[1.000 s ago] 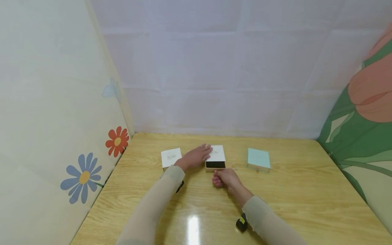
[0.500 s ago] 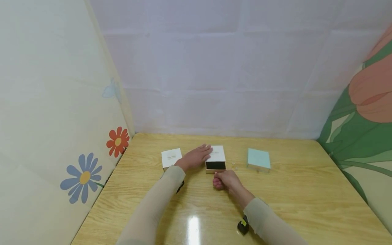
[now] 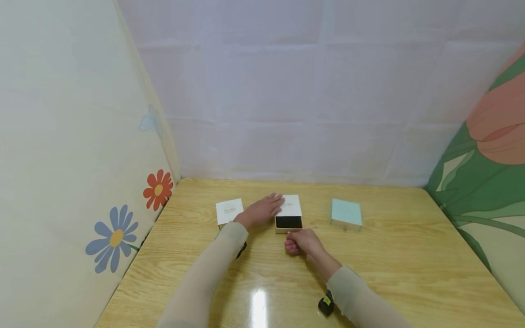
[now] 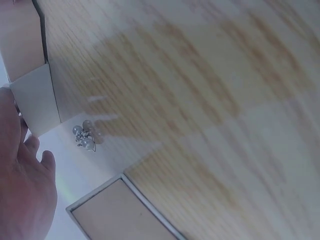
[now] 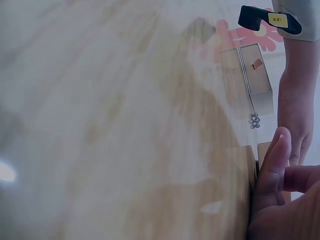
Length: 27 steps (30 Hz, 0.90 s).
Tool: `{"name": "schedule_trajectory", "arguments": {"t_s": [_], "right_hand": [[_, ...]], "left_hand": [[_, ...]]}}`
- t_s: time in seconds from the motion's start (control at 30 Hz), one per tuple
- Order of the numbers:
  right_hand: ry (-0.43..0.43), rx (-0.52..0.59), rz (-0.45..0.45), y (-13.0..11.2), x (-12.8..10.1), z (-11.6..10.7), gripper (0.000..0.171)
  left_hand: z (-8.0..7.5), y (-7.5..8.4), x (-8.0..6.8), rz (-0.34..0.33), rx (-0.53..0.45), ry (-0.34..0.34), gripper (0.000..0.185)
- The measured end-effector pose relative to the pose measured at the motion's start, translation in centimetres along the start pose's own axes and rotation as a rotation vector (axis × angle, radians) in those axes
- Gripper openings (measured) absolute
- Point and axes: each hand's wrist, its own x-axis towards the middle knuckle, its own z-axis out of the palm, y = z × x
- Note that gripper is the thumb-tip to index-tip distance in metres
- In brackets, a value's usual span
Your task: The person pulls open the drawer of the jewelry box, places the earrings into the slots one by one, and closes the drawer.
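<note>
A white drawer-style jewellery box (image 3: 292, 207) stands mid-table, its drawer (image 3: 289, 222) partly out and showing a black inside. My left hand (image 3: 261, 212) rests on the box's left side and top with straight fingers. At the drawer's front, my right hand (image 3: 305, 241) has its fingers curled and pinches the edge; the exact pinch point is hidden. A pearl earring cluster (image 4: 86, 135) lies beside the box in the left wrist view, hidden in the head view. The right wrist view shows pearl earrings (image 5: 254, 120) next to a box with an orange tab.
Left of my left hand stands another white box (image 3: 229, 210). A light turquoise box (image 3: 346, 212) is on the right. Tiny shiny pieces (image 3: 314, 222) lie between it and the middle box. Cloth-covered walls border the wooden table (image 3: 389, 255).
The drawer has slid slightly farther out toward me, with my right hand moving back a little. My left hand has stayed on the box.
</note>
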Motion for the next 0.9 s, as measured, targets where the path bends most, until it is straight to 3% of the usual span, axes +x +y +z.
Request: {"name": "schedule_trajectory", "arguments": {"t_s": [0.9], "right_hand": [[-0.035, 0.012, -0.008, 0.12, -1.04, -0.02, 0.016]], "left_hand": [[-0.34, 0.25, -0.15, 0.026, -0.026, 0.015, 0.053]]}}
